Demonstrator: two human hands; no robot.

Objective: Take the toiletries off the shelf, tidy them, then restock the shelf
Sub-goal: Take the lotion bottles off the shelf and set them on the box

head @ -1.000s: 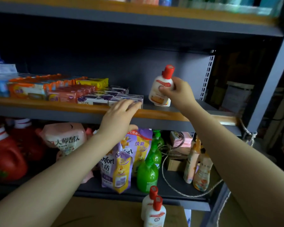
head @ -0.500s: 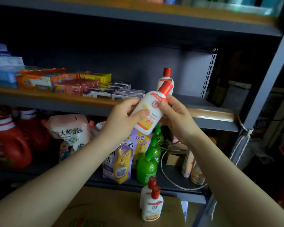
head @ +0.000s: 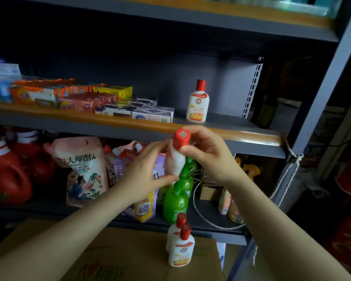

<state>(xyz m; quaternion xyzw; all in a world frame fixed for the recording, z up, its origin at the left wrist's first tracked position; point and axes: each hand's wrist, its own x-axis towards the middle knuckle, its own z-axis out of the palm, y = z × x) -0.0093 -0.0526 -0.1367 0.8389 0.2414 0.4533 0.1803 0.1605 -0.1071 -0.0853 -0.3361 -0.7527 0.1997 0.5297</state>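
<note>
Now the held bottle (head: pixel 175 159) was lower than half a second before, below the shelf (head: pixel 241 136) edge, cap tipped toward the camera. Left hand (head: pixel 144 175) fingers curled round its body, right hand (head: pixel 207 153) pinched near the red cap. One bottle on the shelf (head: pixel 198 102) stood as before; two bottles (head: pixel 180 246) on the cardboard box (head: pixel 130 258).

— What can be read on the shelves?
— "大师香氛" across the pink refill pouch (head: pixel 83 169) on the lower shelf; "LUX" on a purple soap box (head: pixel 113 112) at the middle shelf's edge.
— Anything else?
— The letters "rt" on a purple pouch (head: pixel 156 175) behind the left hand (head: pixel 144 175). The lotion bottles' labels are too blurred to read.
</note>
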